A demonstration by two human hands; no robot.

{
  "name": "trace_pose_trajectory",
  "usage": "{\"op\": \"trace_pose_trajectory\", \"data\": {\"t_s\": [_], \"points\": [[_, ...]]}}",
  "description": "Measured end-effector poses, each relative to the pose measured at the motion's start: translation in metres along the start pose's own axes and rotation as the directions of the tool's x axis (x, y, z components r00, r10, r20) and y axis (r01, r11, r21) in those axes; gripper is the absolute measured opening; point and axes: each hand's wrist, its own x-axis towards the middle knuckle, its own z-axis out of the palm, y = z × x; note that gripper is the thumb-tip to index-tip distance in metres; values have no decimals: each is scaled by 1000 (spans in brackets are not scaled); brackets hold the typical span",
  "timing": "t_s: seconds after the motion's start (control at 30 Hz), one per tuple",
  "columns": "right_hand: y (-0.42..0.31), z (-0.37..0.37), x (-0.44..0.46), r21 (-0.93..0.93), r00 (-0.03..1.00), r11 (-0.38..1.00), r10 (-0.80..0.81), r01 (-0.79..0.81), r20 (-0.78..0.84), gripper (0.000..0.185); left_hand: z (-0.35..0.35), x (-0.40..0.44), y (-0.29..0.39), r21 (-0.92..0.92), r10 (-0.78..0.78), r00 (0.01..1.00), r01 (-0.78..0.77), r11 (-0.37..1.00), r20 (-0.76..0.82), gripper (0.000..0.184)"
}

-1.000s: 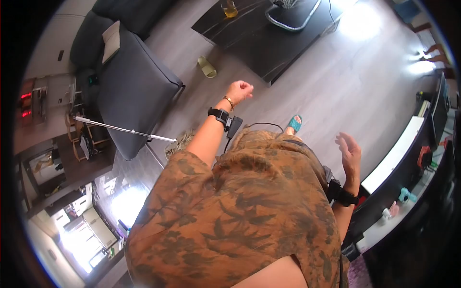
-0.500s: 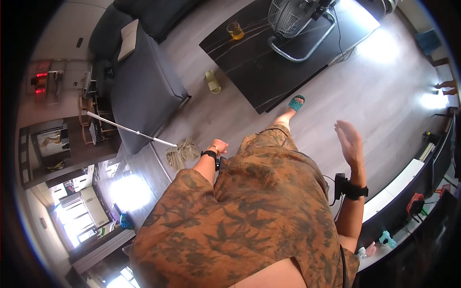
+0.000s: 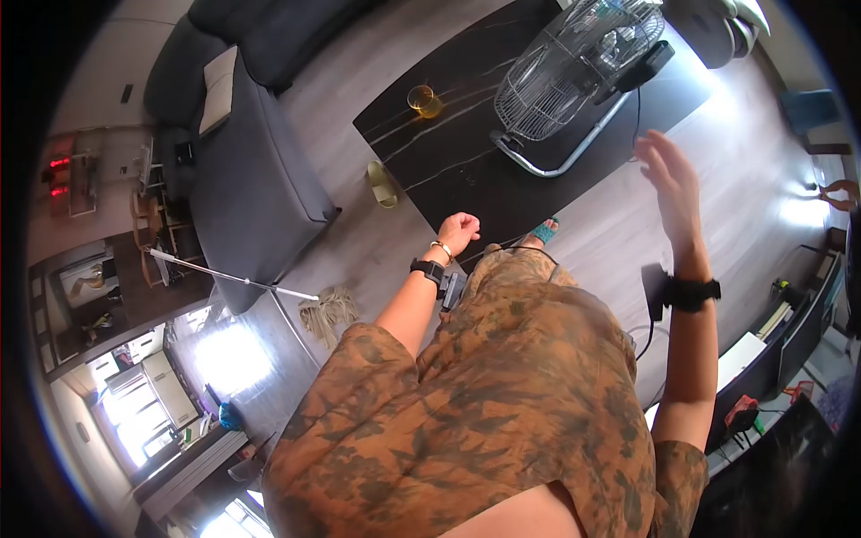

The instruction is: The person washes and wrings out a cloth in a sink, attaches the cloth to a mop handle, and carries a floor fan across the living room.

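Observation:
My left hand (image 3: 460, 233) is held out over the near corner of the black coffee table (image 3: 430, 170), its fingers curled in with nothing visible in them. To the right, my right hand (image 3: 671, 179) is raised with fingers stretched out and holds nothing. The nearest thing to it is a metal fan (image 3: 547, 90), tilted on its tube stand on the table. A glass of amber liquid (image 3: 424, 101) stands toward the table's left side. Both wrists wear black straps with small devices.
A grey sofa (image 3: 256, 170) with a pale cushion (image 3: 219, 90) is on the left. A mop (image 3: 327, 314) lies near it, and a green slipper (image 3: 382, 184) sits beside the table. Along the right runs a low cabinet (image 3: 762, 377). Another person's feet (image 3: 839, 193) show at far right.
The coffee table and fan are closer now. My left hand has reached forward and right, and my right hand has risen toward the fan. Neither has taken hold of anything.

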Motion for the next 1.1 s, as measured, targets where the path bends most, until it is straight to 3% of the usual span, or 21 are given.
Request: {"op": "trace_pose_trajectory", "data": {"t_s": [0.1, 0.23, 0.37, 0.47, 0.57, 0.67, 0.73, 0.83, 0.97, 1.1], "points": [[8, 4, 45, 64, 989, 998, 30, -20, -146, 43, -15, 11, -15, -49, -21, 998, 19, 999, -55, 14], [31, -16, 110, 184, 962, 981, 109, -63, -250, 48, -40, -21, -40, -126, -253, 949, 232, 965, -189, 14], [30, -26, 164, 258, 949, 946, 249, -196, -192, 40, -60, -61, -136, -265, -553, 785, 491, 830, -277, 23], [39, -34, 186, 349, 958, 907, 276, -235, -73, 31, -46, -108, -144, -369, -715, 631, 614, 698, -302, 25], [58, -38, 204, 337, 939, 893, 339, -298, -66, 27, -19, -135, -154, -451, -749, 588, 603, 658, -306, 25], [51, -37, 203, 358, 957, 897, 288, -259, -29, 26, 16, -136, -173, -580, -757, 594, 526, 622, -274, 26], [53, -39, 204, 335, 968, 913, 250, -234, -7, 27, 33, -134, -127, -287, -674, 691, 611, 738, -261, 25], [51, -41, 202, 228, 966, 947, 250, -228, -72, 28, 53, -119, -87, -157, -618, 764, 598, 786, -184, 24], [48, -35, 205, 71, 965, 978, 208, -199, -163, 29, 62, -84, -80, -281, -505, 836, 442, 852, -214, 22], [57, -34, 207, -184, 977, 980, 39, -79, -212, 37, 64, -64, -50, -308, -463, 845, 379, 872, -269, 20]]}}
